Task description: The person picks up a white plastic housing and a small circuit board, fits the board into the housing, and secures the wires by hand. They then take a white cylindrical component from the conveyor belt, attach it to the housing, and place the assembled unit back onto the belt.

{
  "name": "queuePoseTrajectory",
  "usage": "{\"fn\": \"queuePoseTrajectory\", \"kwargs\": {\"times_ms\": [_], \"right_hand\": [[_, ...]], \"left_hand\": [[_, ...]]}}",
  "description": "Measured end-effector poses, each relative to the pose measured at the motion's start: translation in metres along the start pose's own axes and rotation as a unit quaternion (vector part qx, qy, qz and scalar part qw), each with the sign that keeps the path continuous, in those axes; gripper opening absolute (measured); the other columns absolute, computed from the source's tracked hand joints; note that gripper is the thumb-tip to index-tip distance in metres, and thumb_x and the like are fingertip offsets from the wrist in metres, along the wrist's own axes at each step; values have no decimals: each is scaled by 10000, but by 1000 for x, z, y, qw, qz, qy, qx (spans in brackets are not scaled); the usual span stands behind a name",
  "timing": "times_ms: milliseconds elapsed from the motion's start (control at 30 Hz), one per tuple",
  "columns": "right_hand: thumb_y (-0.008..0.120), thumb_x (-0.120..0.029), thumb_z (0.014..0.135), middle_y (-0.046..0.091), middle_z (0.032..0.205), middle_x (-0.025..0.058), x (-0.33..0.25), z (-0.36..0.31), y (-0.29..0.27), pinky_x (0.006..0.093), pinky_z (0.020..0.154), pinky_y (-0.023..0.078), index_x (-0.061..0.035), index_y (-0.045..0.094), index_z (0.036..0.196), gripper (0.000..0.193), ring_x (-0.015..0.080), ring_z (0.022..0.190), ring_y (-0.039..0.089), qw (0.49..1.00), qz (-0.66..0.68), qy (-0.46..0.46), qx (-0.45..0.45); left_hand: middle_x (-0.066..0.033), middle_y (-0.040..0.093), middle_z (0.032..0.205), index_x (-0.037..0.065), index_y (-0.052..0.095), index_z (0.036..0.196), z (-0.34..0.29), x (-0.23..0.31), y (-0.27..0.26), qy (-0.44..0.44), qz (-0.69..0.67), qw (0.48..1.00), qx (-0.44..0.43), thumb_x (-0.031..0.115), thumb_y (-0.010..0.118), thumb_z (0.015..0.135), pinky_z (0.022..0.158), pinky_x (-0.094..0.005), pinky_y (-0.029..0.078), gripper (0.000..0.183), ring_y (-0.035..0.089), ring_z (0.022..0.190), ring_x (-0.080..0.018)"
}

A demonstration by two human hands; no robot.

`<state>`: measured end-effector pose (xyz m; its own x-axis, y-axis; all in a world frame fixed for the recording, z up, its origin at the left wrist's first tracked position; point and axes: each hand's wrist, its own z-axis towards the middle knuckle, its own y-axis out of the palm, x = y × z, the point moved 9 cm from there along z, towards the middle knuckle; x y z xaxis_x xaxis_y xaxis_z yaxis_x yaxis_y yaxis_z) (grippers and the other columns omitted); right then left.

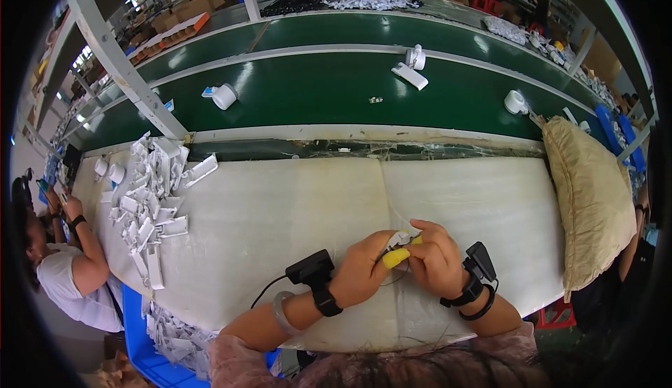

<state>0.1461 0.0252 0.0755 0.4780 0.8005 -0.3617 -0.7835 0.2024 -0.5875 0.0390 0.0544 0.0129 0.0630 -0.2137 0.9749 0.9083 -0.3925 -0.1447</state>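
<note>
Over the middle of the pale worktable, my left hand (362,267) and my right hand (437,260) meet, fingers closed together. Between their fingertips is a small white plastic part (400,239), mostly covered by the fingers, so its full shape does not show. Bright yellow covers (396,257) appear at the fingertips. Each wrist wears a black strapped device, and cannot be seen holding anything else. To the left on the table lies a loose heap of white plastic pieces (150,199), apart from both hands.
Beyond the table runs a green conveyor belt (301,90) carrying a few white parts (225,96). A tan sack (588,199) stands at the right. A blue bin (136,339) of white pieces is at lower left, near another person (77,276). A metal post (126,66) rises at left.
</note>
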Motion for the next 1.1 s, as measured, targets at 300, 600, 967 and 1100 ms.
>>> {"fn": "queuePoseTrajectory", "kwargs": {"times_ms": [300, 600, 967, 1100], "right_hand": [[711, 23, 664, 558, 800, 77, -8, 7, -6, 429, 815, 548, -28, 632, 909, 262, 243, 707, 583, 996, -86, -5, 4], [703, 44, 671, 557, 784, 79, -3, 4, -3, 446, 839, 549, -27, 624, 893, 246, 243, 699, 585, 999, -51, -15, -9], [722, 37, 712, 562, 794, 73, -7, 7, -5, 465, 860, 545, -22, 610, 896, 224, 229, 686, 588, 999, -37, -23, 7], [723, 43, 709, 563, 794, 69, -5, 5, -5, 468, 868, 540, -18, 611, 903, 232, 217, 679, 591, 999, -28, -37, 0]], "left_hand": [[-149, 599, 1097, 3, 491, 1243, 3, 3, 2, 16, 62, 998, -28, 82, 544, 922, 845, -328, 476, 334, 610, 944, -251], [-230, 538, 1181, -15, 403, 1332, 0, 1, 4, 34, 47, 998, -15, 138, 581, 903, 887, -389, 452, 489, 557, 1033, -380], [-213, 523, 1246, -26, 378, 1344, -4, 9, 4, 63, 59, 996, -25, 133, 496, 940, 916, -367, 439, 450, 559, 1075, -332], [-208, 524, 1215, -25, 375, 1343, -4, 9, 4, 67, 59, 996, -25, 130, 488, 944, 905, -374, 442, 443, 560, 1048, -339]]}}
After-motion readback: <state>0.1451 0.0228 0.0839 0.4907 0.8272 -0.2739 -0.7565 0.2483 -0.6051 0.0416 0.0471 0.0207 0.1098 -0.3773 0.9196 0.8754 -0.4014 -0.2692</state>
